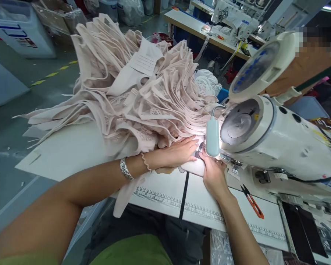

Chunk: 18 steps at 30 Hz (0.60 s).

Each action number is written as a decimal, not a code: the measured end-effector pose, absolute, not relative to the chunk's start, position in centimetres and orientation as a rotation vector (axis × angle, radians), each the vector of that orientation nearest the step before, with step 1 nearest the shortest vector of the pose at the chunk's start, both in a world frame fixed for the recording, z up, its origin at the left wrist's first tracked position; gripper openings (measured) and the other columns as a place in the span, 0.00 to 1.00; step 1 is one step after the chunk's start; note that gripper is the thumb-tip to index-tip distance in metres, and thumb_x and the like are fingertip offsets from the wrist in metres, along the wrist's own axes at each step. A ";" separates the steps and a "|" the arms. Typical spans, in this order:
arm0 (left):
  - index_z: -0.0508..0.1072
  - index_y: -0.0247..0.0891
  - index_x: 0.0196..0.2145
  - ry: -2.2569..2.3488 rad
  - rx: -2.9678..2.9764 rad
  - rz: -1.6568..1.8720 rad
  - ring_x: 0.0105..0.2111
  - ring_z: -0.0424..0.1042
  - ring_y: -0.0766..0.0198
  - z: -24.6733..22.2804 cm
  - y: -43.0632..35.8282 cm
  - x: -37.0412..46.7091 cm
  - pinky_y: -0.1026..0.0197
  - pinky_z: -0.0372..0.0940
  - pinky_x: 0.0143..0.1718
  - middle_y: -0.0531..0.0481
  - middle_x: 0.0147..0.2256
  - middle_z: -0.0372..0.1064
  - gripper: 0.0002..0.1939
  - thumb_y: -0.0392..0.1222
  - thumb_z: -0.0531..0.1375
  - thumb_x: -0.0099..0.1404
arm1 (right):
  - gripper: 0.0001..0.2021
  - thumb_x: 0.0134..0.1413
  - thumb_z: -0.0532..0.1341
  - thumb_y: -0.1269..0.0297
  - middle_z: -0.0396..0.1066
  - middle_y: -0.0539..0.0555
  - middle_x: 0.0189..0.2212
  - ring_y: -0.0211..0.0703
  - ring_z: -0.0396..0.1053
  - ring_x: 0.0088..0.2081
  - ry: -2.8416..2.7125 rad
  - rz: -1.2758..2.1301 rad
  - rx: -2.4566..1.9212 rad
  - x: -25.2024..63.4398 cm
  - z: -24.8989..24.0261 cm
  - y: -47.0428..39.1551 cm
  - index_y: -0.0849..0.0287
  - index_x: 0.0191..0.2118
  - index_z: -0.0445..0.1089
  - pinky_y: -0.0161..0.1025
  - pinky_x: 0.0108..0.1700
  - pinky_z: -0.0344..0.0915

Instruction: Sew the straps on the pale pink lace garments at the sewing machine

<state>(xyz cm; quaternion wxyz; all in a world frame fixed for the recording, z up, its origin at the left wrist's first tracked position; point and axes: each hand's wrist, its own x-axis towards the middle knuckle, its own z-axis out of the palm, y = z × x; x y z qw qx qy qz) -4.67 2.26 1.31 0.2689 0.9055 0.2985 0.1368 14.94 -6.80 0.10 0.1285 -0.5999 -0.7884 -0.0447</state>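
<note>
My left hand [179,151] lies flat with fingers stretched out on pale pink fabric, just left of the needle area of a white sewing machine [298,140]. My right hand [214,172] is at the presser foot, its fingers bent close to the needle area; the lamp and the hand itself hide whatever the fingertips hold. A large heap of pale pink fabric pieces [165,99] with lace parts rises behind my left hand. One fabric strip [124,200] hangs over the table's front edge under my left forearm. A small pale green lamp [212,137] lights the stitching spot.
Orange-handled thread snips [253,202] lie on the table right of my right forearm. A ruler tape [160,198] runs along the front edge. A round magnifier [260,70] stands above the machine. Another person [306,73] sits behind it. Plastic bins [22,33] stand on the floor at left.
</note>
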 end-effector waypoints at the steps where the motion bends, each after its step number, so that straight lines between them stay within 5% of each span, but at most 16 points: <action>1: 0.59 0.37 0.62 0.829 2.447 0.361 0.68 0.48 0.53 1.4 2.2 -4.7 0.52 0.49 0.65 0.42 0.67 0.50 0.24 0.46 0.55 0.72 | 0.24 0.54 0.46 0.80 0.76 0.61 0.47 0.50 0.69 0.47 -2.287 -0.130 -1.767 14.9 0.0 -6.8 0.62 0.51 0.71 0.52 0.56 0.51; 5: 0.62 0.34 0.58 0.931 2.549 0.411 0.61 0.56 0.52 1.5 1.6 -4.9 0.54 0.59 0.56 0.40 0.63 0.57 0.21 0.45 0.55 0.72 | 0.24 0.54 0.48 0.76 0.75 0.63 0.39 0.53 0.69 0.40 -2.214 -0.225 -1.950 14.9 -0.1 -6.4 0.65 0.54 0.69 0.51 0.50 0.55; 8: 0.71 0.32 0.44 0.935 2.799 0.504 0.48 0.66 0.54 1.4 1.0 -5.1 0.56 0.60 0.44 0.40 0.47 0.68 0.08 0.34 0.54 0.70 | 0.23 0.55 0.50 0.73 0.74 0.62 0.34 0.52 0.67 0.36 -2.184 -0.277 -2.090 14.8 0.1 -5.8 0.63 0.55 0.68 0.48 0.45 0.55; 12: 0.73 0.32 0.31 0.755 3.207 0.493 0.34 0.66 0.58 1.5 0.2 -5.2 0.55 0.56 0.39 0.42 0.32 0.69 0.13 0.23 0.50 0.65 | 0.21 0.55 0.51 0.72 0.72 0.58 0.29 0.48 0.64 0.30 -2.226 -0.244 -2.216 14.8 0.8 -5.2 0.61 0.53 0.71 0.43 0.39 0.53; 15: 0.74 0.30 0.35 0.821 3.233 0.473 0.32 0.66 0.58 1.7 0.4 -5.1 0.53 0.56 0.42 0.42 0.32 0.71 0.12 0.24 0.51 0.64 | 0.19 0.57 0.51 0.73 0.70 0.55 0.24 0.46 0.62 0.28 -2.235 -0.299 -2.208 14.6 1.3 -5.3 0.60 0.48 0.74 0.40 0.36 0.51; 18: 0.72 0.31 0.43 0.828 3.037 0.537 0.41 0.68 0.55 1.6 1.6 -4.9 0.52 0.55 0.51 0.42 0.39 0.72 0.10 0.29 0.53 0.67 | 0.18 0.55 0.50 0.76 0.70 0.54 0.25 0.45 0.62 0.30 -2.287 -0.376 -2.048 14.2 1.7 -5.4 0.58 0.43 0.76 0.39 0.36 0.51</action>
